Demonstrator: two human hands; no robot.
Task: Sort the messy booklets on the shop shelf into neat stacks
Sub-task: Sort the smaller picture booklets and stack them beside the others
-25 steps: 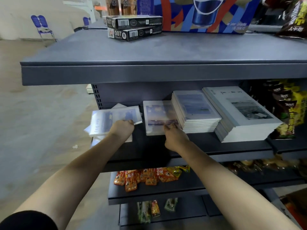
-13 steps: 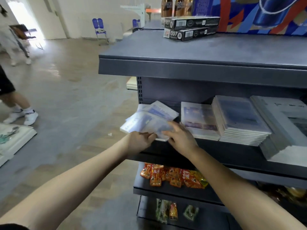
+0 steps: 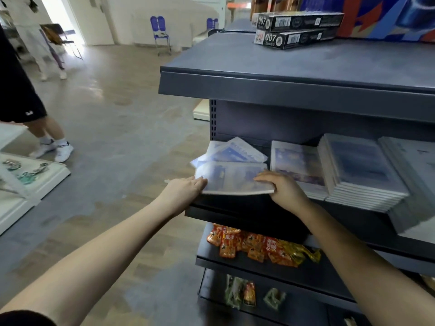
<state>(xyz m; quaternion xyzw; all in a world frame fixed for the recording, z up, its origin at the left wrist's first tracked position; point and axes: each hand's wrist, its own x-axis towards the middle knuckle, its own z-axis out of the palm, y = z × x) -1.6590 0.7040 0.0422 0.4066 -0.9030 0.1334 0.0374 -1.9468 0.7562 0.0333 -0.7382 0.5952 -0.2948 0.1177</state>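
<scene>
Half a second ago fanned out and crooked between both hands; now squared into one thin bundle of booklets [image 3: 235, 178], edges nearly even, at the left end of the middle shelf [image 3: 211, 211], with the front edge a little over the shelf lip. Pressed flat against the left edge of the bundle, fingers straight and close together: the left hand [image 3: 186, 187], earlier holding the papers from the front. Curled round the right front corner and gripping it: the right hand [image 3: 282, 191], earlier lying more on top. Just behind the bundle, askew as before, some loose booklets [image 3: 235, 150], at least three by count, more not possible to tell. To the right, three neat stacks in a row: a low stack [image 3: 296, 165] just beside the right hand, then a taller stack [image 3: 360, 170], then a wide stack [image 3: 414, 184] cut by the picture edge. On the top shelf [image 3: 282, 67], two black boxes [image 3: 299, 21] marked 007, one upon the other. On the lower shelf [image 3: 235, 264], a heap of orange snack packets [image 3: 254, 245], too blurred for counting. At the far left, one standing person [image 3: 21, 95] in dark shorts and white shoes, more in view than before. By the back wall, two blue chairs [image 3: 160, 31].
</scene>
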